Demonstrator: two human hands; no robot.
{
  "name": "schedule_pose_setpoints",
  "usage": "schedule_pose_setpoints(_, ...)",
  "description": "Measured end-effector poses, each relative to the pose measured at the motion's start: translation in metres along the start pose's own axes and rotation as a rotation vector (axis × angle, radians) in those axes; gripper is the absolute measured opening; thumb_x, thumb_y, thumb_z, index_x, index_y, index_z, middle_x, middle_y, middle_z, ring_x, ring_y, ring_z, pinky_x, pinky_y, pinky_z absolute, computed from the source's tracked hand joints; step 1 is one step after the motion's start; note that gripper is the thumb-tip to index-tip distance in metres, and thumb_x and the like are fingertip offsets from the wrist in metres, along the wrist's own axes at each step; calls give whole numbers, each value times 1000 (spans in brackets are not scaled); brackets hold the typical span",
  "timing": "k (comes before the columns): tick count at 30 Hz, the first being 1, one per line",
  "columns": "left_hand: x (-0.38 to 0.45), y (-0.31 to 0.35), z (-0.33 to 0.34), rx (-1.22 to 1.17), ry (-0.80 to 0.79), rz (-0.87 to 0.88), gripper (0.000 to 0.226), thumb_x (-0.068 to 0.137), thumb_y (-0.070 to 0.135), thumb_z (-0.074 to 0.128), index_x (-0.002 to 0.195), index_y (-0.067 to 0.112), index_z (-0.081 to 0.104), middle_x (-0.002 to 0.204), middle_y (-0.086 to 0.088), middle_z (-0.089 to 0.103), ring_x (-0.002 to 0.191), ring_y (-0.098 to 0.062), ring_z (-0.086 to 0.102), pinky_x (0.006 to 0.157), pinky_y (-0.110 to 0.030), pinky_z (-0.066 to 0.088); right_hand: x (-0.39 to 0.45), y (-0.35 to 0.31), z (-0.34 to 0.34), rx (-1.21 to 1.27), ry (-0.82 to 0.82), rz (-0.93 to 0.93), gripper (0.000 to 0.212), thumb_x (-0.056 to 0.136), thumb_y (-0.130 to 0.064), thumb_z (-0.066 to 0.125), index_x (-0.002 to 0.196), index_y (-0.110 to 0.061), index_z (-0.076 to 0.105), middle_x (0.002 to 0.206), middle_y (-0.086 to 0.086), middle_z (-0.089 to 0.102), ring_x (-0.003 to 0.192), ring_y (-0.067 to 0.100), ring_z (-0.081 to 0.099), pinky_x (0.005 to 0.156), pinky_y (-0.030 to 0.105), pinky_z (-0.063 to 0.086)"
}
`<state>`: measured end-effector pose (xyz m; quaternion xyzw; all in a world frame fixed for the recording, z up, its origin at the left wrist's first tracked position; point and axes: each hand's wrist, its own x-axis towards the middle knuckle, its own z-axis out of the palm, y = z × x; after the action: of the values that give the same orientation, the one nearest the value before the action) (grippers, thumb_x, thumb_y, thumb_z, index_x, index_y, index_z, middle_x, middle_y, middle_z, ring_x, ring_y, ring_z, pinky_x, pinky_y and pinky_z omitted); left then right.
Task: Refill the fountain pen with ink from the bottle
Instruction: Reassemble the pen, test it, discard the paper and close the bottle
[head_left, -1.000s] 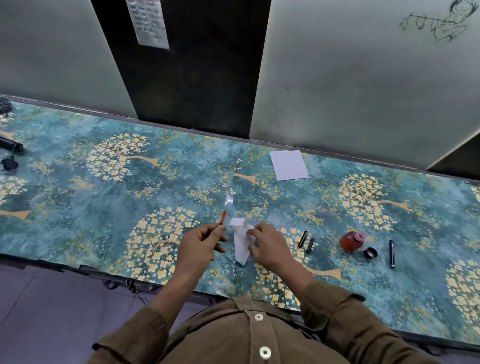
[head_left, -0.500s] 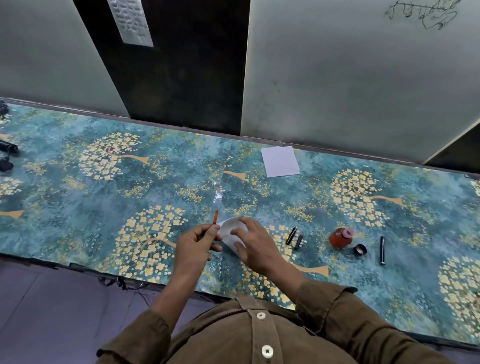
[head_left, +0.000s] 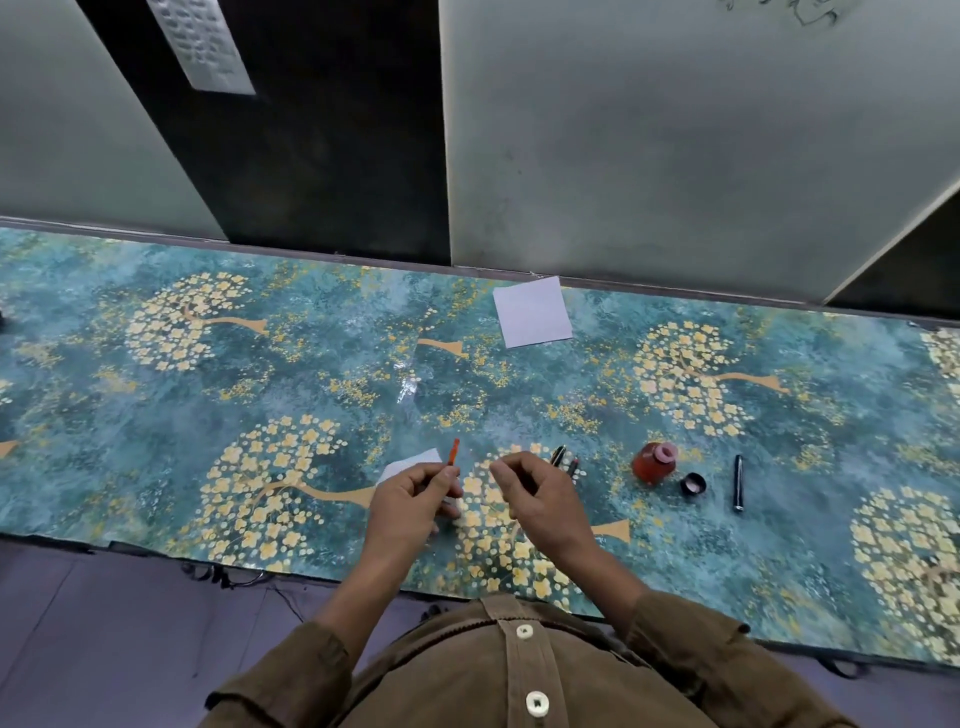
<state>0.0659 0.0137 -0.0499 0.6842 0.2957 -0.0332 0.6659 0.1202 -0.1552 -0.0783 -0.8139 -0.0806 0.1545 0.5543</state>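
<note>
1. Holding a thin orange tube (head_left: 454, 453), the left hand (head_left: 410, 499) pinches its lower end between the fingertips; the tube points up and away from the person. It looks like the pen's ink reservoir, though I cannot confirm that.
2. The right hand (head_left: 535, 499) hovers just beside the left, fingers curled; whether it grips anything I cannot tell.
3. A white tissue (head_left: 410, 464) lies on the tabletop (head_left: 260, 374), partly hidden behind the left hand.
4. Two dark pen parts (head_left: 564, 461) lie side by side just beyond the right hand. A further dark pen piece (head_left: 738, 483) lies well to the right.
5. The ink bottle (head_left: 652, 462) stands uncapped, its black cap (head_left: 693, 485) just beside it.
6. A white paper sheet (head_left: 532, 312) lies near the far edge, unused.
7. Assessment: the pen is dismantled and the bottle opened. The orange colour suggests the tube may be filled already. Reassembling the pen and capping the bottle appear outstanding.
</note>
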Motion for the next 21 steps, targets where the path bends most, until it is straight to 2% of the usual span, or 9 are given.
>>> schedule_pose_setpoints(3,0,0,26,133,-148,-3,11,94,22,65,92,16,74,78,-3,76,62,-18,70,47,-23,43,-10,-3,-15,271,-78,137,18,94,-29,67,102,-14,73,67,-6,66,58,14,59,51,30,48)
schedule_pose_setpoints(6,-4,2,50,204,-280,-3,11,94,25,65,93,18,73,78,-2,78,66,-20,74,46,-22,43,-14,1,-30,357,-63,206,15,92,-14,69,103,-6,75,65,1,66,55,16,55,50,28,47)
schedule_pose_setpoints(8,-3,4,59,230,-316,-1,11,94,26,65,90,19,73,79,-1,78,69,-23,75,47,-22,45,-16,7,-39,392,-29,265,14,90,-12,71,101,-4,76,69,9,66,56,16,54,49,27,46)
schedule_pose_setpoints(12,5,0,82,331,-405,-7,1,89,21,71,89,20,72,83,-2,77,71,-20,75,51,-27,50,-20,19,-60,337,96,320,15,88,-18,74,98,-8,78,85,9,76,67,15,63,52,26,50)
schedule_pose_setpoints(16,19,-3,100,450,-393,-21,8,87,23,74,92,19,70,84,-1,75,69,-13,75,54,-29,54,-24,30,-85,277,222,332,5,90,-22,73,88,-18,76,86,8,76,78,17,72,56,32,57)
schedule_pose_setpoints(18,26,-1,109,488,-375,0,8,86,24,74,91,18,70,84,-2,75,70,-14,75,58,-31,55,-26,37,-94,282,249,351,7,92,-20,70,90,-16,75,87,9,76,82,20,74,58,36,60)
schedule_pose_setpoints(21,32,2,124,517,-391,36,7,87,24,73,89,17,71,82,-4,74,71,-18,74,60,-31,55,-30,47,-102,258,254,367,10,94,-21,68,89,-13,74,84,12,76,78,22,75,58,39,61)
